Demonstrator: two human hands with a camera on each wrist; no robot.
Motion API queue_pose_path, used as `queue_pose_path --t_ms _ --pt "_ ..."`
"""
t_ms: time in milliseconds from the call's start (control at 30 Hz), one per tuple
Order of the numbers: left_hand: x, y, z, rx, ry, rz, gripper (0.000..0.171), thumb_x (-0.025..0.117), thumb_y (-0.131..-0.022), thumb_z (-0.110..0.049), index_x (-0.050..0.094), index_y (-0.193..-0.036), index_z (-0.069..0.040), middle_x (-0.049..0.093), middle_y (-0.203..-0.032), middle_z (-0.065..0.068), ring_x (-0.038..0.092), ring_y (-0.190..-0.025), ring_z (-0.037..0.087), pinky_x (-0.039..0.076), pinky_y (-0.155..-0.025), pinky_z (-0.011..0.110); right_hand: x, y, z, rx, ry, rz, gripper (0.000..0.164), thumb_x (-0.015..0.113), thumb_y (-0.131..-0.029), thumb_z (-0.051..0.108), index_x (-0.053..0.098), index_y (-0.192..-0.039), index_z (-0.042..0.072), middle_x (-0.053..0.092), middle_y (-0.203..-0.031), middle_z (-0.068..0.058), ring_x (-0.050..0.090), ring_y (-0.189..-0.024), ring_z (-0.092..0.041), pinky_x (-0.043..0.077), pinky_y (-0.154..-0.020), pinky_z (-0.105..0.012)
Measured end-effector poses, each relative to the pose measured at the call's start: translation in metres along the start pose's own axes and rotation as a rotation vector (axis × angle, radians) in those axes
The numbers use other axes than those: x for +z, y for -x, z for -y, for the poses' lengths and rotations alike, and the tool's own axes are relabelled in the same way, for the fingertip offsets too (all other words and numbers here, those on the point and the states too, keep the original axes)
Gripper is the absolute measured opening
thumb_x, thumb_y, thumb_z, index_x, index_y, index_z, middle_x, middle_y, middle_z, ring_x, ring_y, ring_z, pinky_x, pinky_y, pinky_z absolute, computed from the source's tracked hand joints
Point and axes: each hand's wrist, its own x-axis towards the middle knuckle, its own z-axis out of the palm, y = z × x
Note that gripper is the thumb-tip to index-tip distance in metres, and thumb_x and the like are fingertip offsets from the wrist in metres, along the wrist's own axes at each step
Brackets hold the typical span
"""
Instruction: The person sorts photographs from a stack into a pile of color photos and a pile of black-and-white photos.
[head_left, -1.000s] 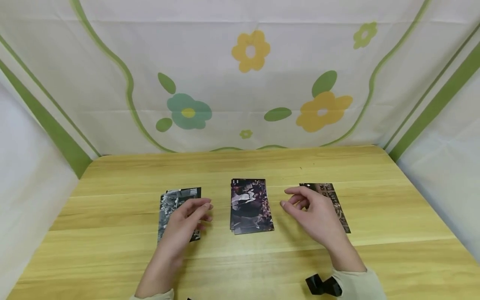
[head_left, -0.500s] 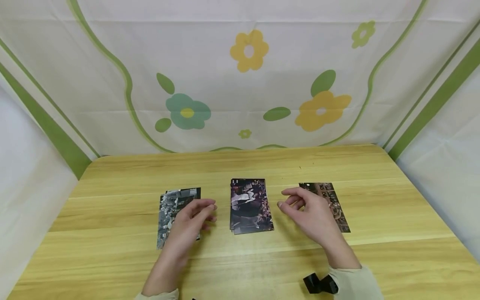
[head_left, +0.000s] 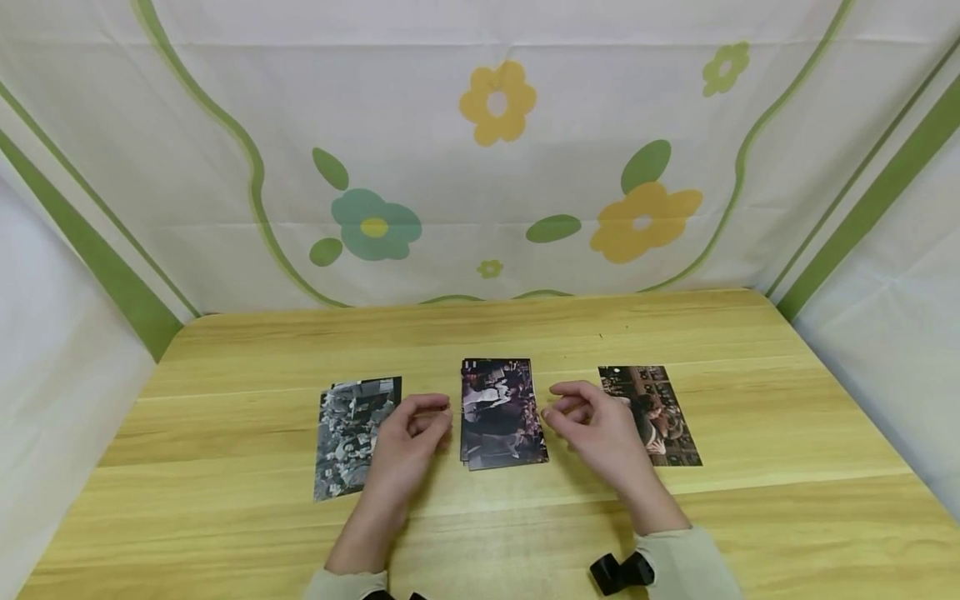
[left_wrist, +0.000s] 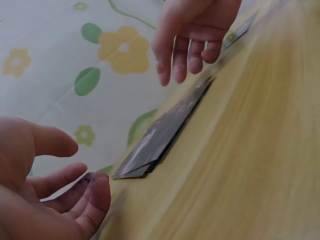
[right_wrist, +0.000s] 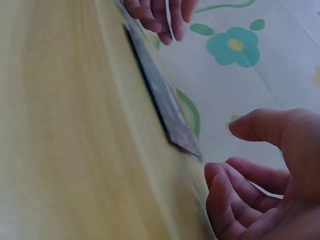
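A small stack of photo prints (head_left: 501,412) lies in the middle of the table, its edges slightly uneven. Just left of it is my left hand (head_left: 408,442), fingers loosely bent and holding nothing. On the other side my right hand (head_left: 596,429) hovers close to the stack's right edge, also with nothing in it. Both wrist views show a gap between thumb and fingers. Black-and-white photos (head_left: 348,442) lie to the left, partly hidden by my left hand. A colour photo (head_left: 663,417) lies to the right, partly behind my right hand.
The wooden table (head_left: 480,533) carries the prints. A white cloth with printed flowers (head_left: 498,102) hangs along its back edge, and more cloth hangs at both sides. Black wrist gear (head_left: 621,573) sits at my right sleeve.
Both hands have moved inward toward the middle stack, the left one rightward and the right one leftward. More of the side photos shows now. The prints have stayed where they were.
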Motion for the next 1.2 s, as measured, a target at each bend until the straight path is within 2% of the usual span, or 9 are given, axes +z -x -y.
queue_pose_path --t_ms 133,400,567,800,1000,1200 --pt "0.005 -0.001 0.007 0.027 -0.077 -0.018 0.034 0.074 -0.099 -0.013 0.071 -0.132 -0.005 0.072 -0.126 0.015 0.067 -0.107 0.020 0.055 -0.088 0.026 0.007 -0.003 -0.005 0.026 -0.031 -0.037 0.039 0.081 -0.096 0.017 0.071 -0.132 0.009 0.073 -0.113 -0.010 0.067 -0.084 -0.016 0.059 -0.067 -0.025" --pt "0.012 -0.004 0.016 0.146 -0.180 -0.034 0.037 0.081 -0.090 -0.006 0.074 -0.125 0.001 0.062 -0.132 0.014 0.063 -0.105 0.022 0.055 -0.083 0.018 0.012 -0.003 -0.006 -0.015 0.063 -0.075 0.038 0.084 -0.093 0.020 0.074 -0.128 0.011 0.076 -0.116 -0.007 0.067 -0.095 -0.016 0.054 -0.084 -0.027" --pt "0.014 -0.004 0.021 0.188 -0.261 -0.053 0.033 0.082 -0.089 -0.004 0.076 -0.122 0.001 0.063 -0.133 0.013 0.064 -0.103 0.021 0.057 -0.079 0.020 0.015 -0.003 -0.008 -0.034 0.086 -0.080 0.035 0.085 -0.091 0.018 0.076 -0.124 0.011 0.077 -0.112 -0.006 0.067 -0.092 -0.014 0.055 -0.082 -0.025" --pt "0.012 -0.001 0.025 0.167 -0.220 -0.056 0.035 0.082 -0.090 -0.006 0.074 -0.124 -0.003 0.064 -0.124 0.013 0.066 -0.100 0.021 0.058 -0.083 0.023 0.018 0.002 -0.016 -0.054 0.128 -0.118 0.030 0.087 -0.088 0.015 0.078 -0.116 0.014 0.076 -0.104 -0.002 0.065 -0.088 -0.013 0.054 -0.078 -0.022" --pt "0.013 0.001 0.026 0.188 -0.245 -0.039 0.038 0.083 -0.090 -0.005 0.073 -0.127 0.000 0.062 -0.133 0.013 0.066 -0.097 0.019 0.059 -0.082 0.023 0.024 0.004 -0.017 -0.056 0.139 -0.145 0.030 0.088 -0.087 0.017 0.077 -0.115 0.016 0.074 -0.105 -0.001 0.063 -0.089 -0.012 0.052 -0.079 -0.022" --pt "0.014 0.001 0.026 0.231 -0.285 -0.043 0.043 0.085 -0.088 -0.005 0.073 -0.128 0.001 0.061 -0.135 0.014 0.063 -0.097 0.018 0.057 -0.083 0.024 0.032 0.004 -0.015 -0.077 0.201 -0.171 0.033 0.089 -0.086 0.021 0.076 -0.117 0.016 0.070 -0.105 0.000 0.060 -0.088 -0.013 0.050 -0.081 -0.025"
